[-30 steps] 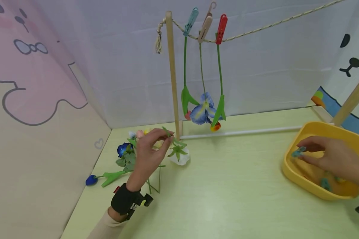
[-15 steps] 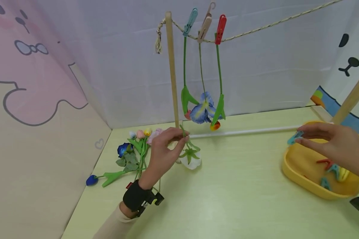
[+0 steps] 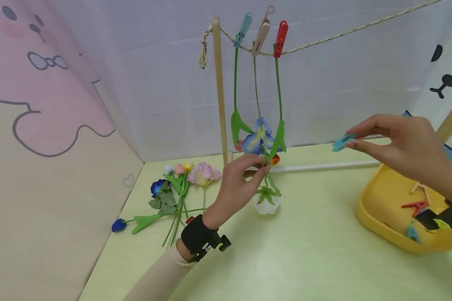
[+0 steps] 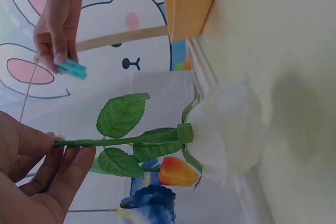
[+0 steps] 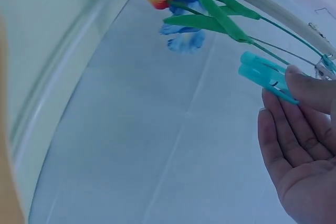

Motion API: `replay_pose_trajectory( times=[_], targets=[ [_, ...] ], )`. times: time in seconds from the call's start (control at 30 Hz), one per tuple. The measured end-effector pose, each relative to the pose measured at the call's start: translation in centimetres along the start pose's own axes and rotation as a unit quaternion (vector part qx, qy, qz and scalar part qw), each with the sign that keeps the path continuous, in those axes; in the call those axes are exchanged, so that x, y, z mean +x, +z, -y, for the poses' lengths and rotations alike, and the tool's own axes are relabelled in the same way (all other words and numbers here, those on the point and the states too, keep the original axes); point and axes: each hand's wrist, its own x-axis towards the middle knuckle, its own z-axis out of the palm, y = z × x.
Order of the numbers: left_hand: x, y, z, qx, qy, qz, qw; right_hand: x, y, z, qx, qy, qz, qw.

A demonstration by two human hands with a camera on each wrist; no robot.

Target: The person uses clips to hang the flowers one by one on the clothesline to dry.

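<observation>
White rose (image 3: 266, 203), bloom downward, stem pinched in left hand (image 3: 238, 182) between thumb and fingers. Turquoise clothespin (image 3: 343, 142) pinched in right hand (image 3: 404, 142), apart from the rose. Just above left hand, a blue iris (image 3: 253, 142) hangs between two tulips (image 3: 278, 138), all pegged to a rope (image 3: 335, 36). Left of that hand, loose flowers (image 3: 176, 183) lie on the table (image 3: 286, 255). Below right hand: yellow bin (image 3: 384, 235), red clothespin (image 3: 418, 205) inside.

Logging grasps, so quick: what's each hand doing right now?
Left hand: holding a white rose by its stem.
Right hand: pinching a teal clothespin.
</observation>
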Motion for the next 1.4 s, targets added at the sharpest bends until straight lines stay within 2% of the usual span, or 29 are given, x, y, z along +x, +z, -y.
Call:
replay_pose_trajectory(
  times=[0.17, 0.3, 0.47, 0.7, 0.93, 1.03, 1.2, 1.3, 1.4],
  targets=[
    [2.0, 1.2, -0.7, -0.002, 0.012, 0.010, 0.9999, 3.2, -0.6, 1.6, 0.066, -0.017, -0.008, 0.9977],
    [4.3, 1.9, -1.4, 0.014, 0.012, 0.017, 0.9997, 5.9, -1.7, 2.5, 0.086, -0.011, -0.024, 0.9959],
    [7.3, 2.5, -1.9, 0.035, 0.007, 0.011, 0.9993, 9.0, -2.8, 3.6, 0.103, -0.019, -0.043, 0.9936],
    [10.3, 3.5, -2.4, 0.040, 0.016, 0.001, 0.9991, 12.2, -3.3, 3.8, 0.091, -0.037, -0.070, 0.9927],
    [13.2, 3.5, -3.0, 0.048, -0.014, 0.001, 0.9987, 14.6, -3.7, 4.2, 0.061, -0.069, -0.102, 0.9904],
    [14.2, 3.3, -3.3, 0.040, -0.015, -0.005, 0.9991, 15.5, -4.0, 4.4, 0.056, -0.075, -0.112, 0.9894],
    [15.3, 2.8, -3.8, 0.038, -0.017, -0.015, 0.9990, 16.9, -4.3, 4.3, 0.041, -0.046, -0.095, 0.9936],
    [15.8, 2.5, -4.1, 0.039, -0.045, -0.009, 0.9982, 17.7, -4.4, 4.2, 0.037, -0.022, -0.069, 0.9967],
    [16.1, 1.9, -4.7, 0.037, -0.067, 0.007, 0.9970, 18.2, -4.7, 4.9, 0.046, 0.016, -0.035, 0.9982]
  ],
)
